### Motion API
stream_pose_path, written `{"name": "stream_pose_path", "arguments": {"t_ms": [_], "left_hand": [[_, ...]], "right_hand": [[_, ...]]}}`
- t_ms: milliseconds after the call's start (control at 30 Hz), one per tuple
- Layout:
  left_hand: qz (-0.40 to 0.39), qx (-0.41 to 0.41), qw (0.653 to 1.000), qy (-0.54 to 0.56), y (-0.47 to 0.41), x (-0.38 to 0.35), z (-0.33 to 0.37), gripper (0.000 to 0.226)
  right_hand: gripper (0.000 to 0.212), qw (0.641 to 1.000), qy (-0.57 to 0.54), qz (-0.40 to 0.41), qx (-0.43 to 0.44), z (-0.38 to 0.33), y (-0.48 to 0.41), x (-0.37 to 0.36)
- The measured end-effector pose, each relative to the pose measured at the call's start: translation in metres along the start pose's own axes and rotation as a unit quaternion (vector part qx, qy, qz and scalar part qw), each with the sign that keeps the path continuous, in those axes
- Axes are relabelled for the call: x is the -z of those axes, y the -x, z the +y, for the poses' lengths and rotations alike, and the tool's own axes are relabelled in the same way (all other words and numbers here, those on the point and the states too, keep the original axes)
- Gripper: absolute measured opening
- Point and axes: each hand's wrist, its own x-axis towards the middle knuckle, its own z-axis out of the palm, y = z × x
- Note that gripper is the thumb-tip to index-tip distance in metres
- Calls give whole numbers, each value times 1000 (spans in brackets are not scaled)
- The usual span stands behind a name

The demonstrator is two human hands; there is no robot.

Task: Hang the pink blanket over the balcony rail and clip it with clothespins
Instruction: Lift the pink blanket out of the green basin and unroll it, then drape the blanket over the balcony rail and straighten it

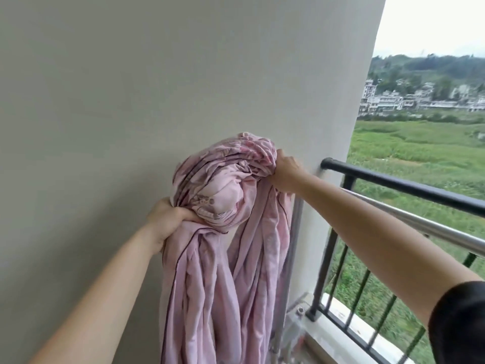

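The pink blanket point(223, 232) is bunched into a thick roll and held up against the grey wall, its long folds hanging down to the bottom of the view. My left hand point(168, 219) grips the lower left of the bunch from below. My right hand point(284, 174) grips the gathered upper right end, close to where the black balcony rail point(393, 183) meets the wall. A shiny steel bar point(433, 227) runs just inside the black rail, under my right forearm. No clothespins are in view.
The grey wall point(157, 88) fills the left and centre. Black vertical balusters point(338, 277) stand on a white ledge point(341, 332) at the lower right. Beyond the rail lie a green field and distant buildings.
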Motion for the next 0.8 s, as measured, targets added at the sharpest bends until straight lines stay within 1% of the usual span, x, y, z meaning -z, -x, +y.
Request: {"name": "stream_pose_path", "arguments": {"t_ms": [67, 133, 200, 233, 300, 367, 467, 533, 600, 700, 800], "left_hand": [[63, -23, 998, -16, -5, -9, 3, 50], [135, -57, 988, -51, -10, -22, 8, 43], [203, -108, 963, -143, -17, -35, 13, 45], [233, -133, 944, -190, -21, -42, 16, 46], [272, -172, 911, -258, -30, -59, 21, 41], [282, -181, 894, -297, -33, -78, 32, 39], [268, -181, 891, -318, -37, -105, 45, 36], [237, -171, 905, -309, -41, -121, 53, 34], [196, -152, 926, -283, -44, -134, 59, 36], [117, -130, 959, -225, -39, -151, 67, 48], [0, -138, 975, -172, -22, -167, 70, 65]], "right_hand": [[44, 992, -122, 0, -27, -2, -15, -10], [48, 975, -217, -2, -43, -5, -28, -14], [51, 957, -287, 16, -44, -5, -44, -16], [48, 954, -296, 29, -41, -4, -53, -15], [36, 966, -255, 44, -15, 3, -67, -9], [24, 978, -201, 56, 6, 15, -76, 3], [28, 979, -190, 76, -15, 48, -86, 21], [34, 980, -180, 81, -41, 74, -86, 30], [39, 984, -154, 67, -58, 97, -77, 44], [47, 994, -82, 32, -58, 129, -51, 71], [41, 997, -10, 23, -67, 152, -15, 102]]}}
